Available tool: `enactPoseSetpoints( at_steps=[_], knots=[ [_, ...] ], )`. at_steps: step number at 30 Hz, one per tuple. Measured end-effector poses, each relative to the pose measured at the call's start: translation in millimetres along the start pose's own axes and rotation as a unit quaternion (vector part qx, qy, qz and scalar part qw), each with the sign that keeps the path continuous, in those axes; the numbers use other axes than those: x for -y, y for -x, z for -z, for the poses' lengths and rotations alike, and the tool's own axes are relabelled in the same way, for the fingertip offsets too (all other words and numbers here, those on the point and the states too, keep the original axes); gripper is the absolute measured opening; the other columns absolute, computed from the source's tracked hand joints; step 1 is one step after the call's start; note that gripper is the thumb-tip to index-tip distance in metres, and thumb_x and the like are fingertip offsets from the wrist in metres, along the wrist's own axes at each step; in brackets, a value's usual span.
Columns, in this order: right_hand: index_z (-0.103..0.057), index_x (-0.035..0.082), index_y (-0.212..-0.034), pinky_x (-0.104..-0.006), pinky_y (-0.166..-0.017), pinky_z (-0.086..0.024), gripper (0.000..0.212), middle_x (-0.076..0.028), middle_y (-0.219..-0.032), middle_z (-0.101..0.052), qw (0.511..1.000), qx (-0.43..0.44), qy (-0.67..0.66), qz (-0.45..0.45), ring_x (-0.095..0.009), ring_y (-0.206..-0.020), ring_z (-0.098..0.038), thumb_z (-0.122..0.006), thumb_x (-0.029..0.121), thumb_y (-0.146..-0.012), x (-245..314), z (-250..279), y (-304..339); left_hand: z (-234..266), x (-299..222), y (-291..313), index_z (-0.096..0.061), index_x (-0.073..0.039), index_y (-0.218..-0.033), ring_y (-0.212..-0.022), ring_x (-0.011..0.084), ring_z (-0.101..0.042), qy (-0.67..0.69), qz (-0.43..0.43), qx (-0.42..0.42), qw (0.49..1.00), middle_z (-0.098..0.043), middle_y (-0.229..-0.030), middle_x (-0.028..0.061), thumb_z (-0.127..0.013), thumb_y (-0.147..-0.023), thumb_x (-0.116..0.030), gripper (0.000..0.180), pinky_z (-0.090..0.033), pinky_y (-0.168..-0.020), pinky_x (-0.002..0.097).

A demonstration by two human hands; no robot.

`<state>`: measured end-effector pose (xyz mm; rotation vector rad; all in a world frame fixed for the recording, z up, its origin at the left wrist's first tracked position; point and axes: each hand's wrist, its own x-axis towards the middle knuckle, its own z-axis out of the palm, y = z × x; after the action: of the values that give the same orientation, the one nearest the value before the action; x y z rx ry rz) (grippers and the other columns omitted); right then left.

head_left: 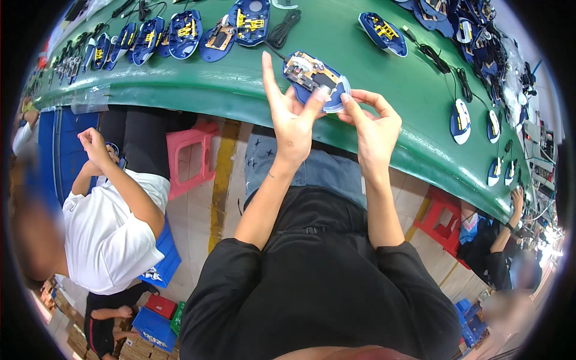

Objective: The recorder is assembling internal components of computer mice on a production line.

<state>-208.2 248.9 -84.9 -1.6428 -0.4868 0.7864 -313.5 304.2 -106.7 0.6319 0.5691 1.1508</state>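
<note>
Above the near edge of the bench, an opened computer mouse base [306,73], dark blue with a circuit board and scroll wheel on it, is held up. My left hand [292,123] grips it from below, thumb pressed on its rounded end and index finger stretched out past its side. A translucent pale-blue curved strip [346,85] runs along that rounded end. My right hand [377,125] pinches the strip between thumb and fingers; the fingertips underneath are partly hidden. A black cable leaves the base at its far end.
On the green bench [240,84] lie several blue mouse shells with yellow parts, one being a shell [383,33] at the far right. A coiled cable [284,29] lies behind my hands. Finished-looking mice [461,122] lie right. Co-workers sit on both sides, near red stools [191,156].
</note>
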Motion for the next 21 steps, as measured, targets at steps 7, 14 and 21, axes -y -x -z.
enactPoseSetpoints(
  at_steps=[7, 14, 21],
  knots=[
    [-0.068, -0.007, -0.108, -0.0211, -0.058, -0.052, 0.026, -0.01, -0.087, -0.071, 1.0, 0.021, -0.016, -0.011, -0.011, -0.068, -0.067, -0.074, 0.005, -0.085, 14.3, 13.4, -2.0, 4.7, -2.4, -1.9, -0.009, -0.01, -0.157, -0.121, 0.0249, -0.055, -0.044, -0.002, 0.098, 0.994, -0.049, -0.135, 0.0165, -0.068, -0.074, 0.018, 0.106, -0.049, -0.102, 0.0392],
    [-0.072, -0.007, -0.103, -0.0204, -0.064, -0.053, 0.022, -0.012, -0.092, -0.073, 0.997, 0.072, -0.026, -0.028, -0.011, -0.073, -0.067, -0.074, 0.005, -0.084, 15.6, 12.0, -12.6, 5.1, -4.6, 5.6, -0.013, -0.009, -0.156, -0.114, 0.024, -0.061, 0.075, 0.069, 0.024, 0.994, -0.055, -0.129, 0.0185, -0.065, -0.076, 0.021, 0.1, -0.055, -0.094, 0.0361],
    [-0.069, -0.009, -0.106, -0.0231, -0.072, -0.058, 0.023, -0.015, -0.093, -0.073, 0.993, 0.1, -0.019, -0.057, -0.014, -0.077, -0.069, -0.072, 0.001, -0.086, 15.2, 6.3, -11.0, 10.8, -5.1, 2.7, -0.017, -0.005, -0.155, -0.108, 0.0242, -0.065, 0.06, 0.037, 0.047, 0.996, -0.062, -0.122, 0.0207, -0.063, -0.079, 0.02, 0.092, -0.055, -0.093, 0.033]
  ],
)
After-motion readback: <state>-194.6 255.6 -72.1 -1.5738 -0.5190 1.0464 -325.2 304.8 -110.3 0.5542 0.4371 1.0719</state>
